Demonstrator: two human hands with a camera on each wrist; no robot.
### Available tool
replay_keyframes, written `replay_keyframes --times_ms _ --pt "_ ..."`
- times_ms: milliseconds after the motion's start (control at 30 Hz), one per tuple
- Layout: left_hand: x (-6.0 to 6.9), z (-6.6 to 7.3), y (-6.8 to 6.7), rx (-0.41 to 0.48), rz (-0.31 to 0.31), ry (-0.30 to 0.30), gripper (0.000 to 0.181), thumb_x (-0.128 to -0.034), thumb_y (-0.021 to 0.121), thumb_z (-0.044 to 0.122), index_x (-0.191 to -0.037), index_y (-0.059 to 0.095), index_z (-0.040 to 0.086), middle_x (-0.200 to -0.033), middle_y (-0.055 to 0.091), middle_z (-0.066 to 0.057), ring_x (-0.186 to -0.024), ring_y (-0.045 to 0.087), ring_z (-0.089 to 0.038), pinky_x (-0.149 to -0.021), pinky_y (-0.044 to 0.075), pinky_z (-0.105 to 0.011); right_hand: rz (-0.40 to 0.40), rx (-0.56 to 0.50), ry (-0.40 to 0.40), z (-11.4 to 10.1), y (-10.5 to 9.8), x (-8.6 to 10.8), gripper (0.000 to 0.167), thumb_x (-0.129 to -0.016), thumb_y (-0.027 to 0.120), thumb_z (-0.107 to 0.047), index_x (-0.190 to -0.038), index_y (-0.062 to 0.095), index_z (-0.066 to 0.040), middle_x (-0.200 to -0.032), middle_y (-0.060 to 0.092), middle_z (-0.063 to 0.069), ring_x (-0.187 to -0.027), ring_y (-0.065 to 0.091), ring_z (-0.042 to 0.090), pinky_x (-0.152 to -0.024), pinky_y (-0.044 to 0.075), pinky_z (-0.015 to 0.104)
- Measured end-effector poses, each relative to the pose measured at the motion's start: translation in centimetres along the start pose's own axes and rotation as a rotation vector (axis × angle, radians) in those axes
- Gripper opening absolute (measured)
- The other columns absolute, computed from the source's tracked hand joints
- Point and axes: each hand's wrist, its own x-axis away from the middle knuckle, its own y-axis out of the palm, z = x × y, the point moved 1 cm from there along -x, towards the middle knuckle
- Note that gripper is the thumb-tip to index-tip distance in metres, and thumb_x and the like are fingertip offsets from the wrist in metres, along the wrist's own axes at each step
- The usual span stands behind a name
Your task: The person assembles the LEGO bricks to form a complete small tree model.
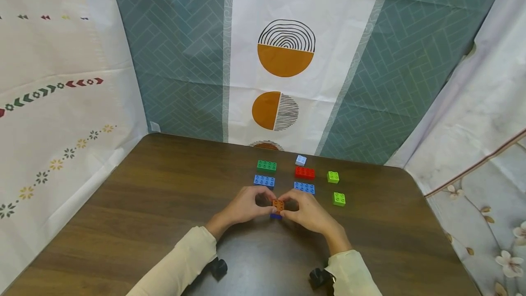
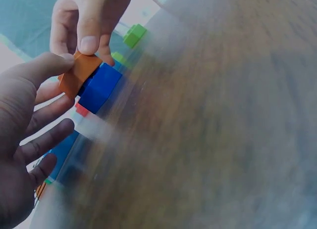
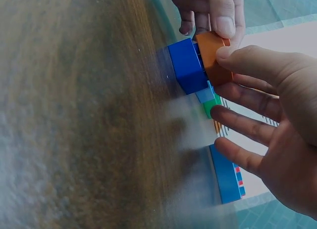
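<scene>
An orange toy building brick [image 1: 278,204] is pinched from both sides, by my left hand [image 1: 246,204] and my right hand [image 1: 307,210]. Below it, on the table, is a dark blue brick [image 1: 276,216]. Both wrist views show the orange brick [image 2: 79,74] sitting slightly tilted over the blue brick [image 3: 187,67], with blue studs visible in a narrow gap between them. Thumb and index finger of each hand touch the orange brick; the other left fingers [image 2: 52,135] and right fingers [image 3: 242,122] are spread away from it.
Beyond the hands lie two lighter blue bricks [image 1: 264,181] [image 1: 304,187], a green brick [image 1: 266,166], a red brick [image 1: 305,172] and a pale blue brick [image 1: 301,160]. Two lime green bricks [image 1: 333,177] [image 1: 339,199] are at the right. Patterned cloth [image 1: 185,58] hangs behind the brown table [image 1: 164,186].
</scene>
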Motion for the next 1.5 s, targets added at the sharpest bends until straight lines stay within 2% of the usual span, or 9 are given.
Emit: replay_keyframes --times_ms 567,1100,1500 --pt "-0.12 -0.73 0.31 0.026 -0.020 0.038 0.019 -0.0886 0.083 0.031 -0.103 0.074 0.023 -0.100 0.075 0.010 -0.092 0.070 -0.008 -0.086 0.058 -0.028 0.009 -0.051 0.017 0.35 0.28 0.24 0.028 -0.091 0.079 -0.023 -0.119 0.073 -0.021 -0.113 0.072 -0.006 -0.115 0.064 0.022 -0.104 0.052 0.056" --pt "-0.02 -0.76 0.15 0.035 -0.030 0.003 0.018 -0.0893 0.082 0.030 -0.104 0.074 0.022 -0.101 0.074 0.008 -0.089 0.068 -0.009 -0.081 0.057 -0.025 0.021 -0.092 -0.014 0.91 0.51 0.23 0.027 -0.092 0.078 -0.022 -0.119 0.072 -0.022 -0.113 0.072 -0.006 -0.118 0.064 0.023 -0.107 0.049 0.060" --pt "-0.05 -0.57 -0.05 0.020 -0.039 -0.011 0.018 -0.0891 0.082 0.030 -0.104 0.074 0.024 -0.102 0.074 0.007 -0.089 0.067 -0.010 -0.080 0.056 -0.025 0.019 -0.058 0.002 0.70 0.45 0.13 0.028 -0.092 0.079 -0.023 -0.119 0.072 -0.020 -0.116 0.072 -0.003 -0.120 0.064 0.026 -0.108 0.049 0.059"
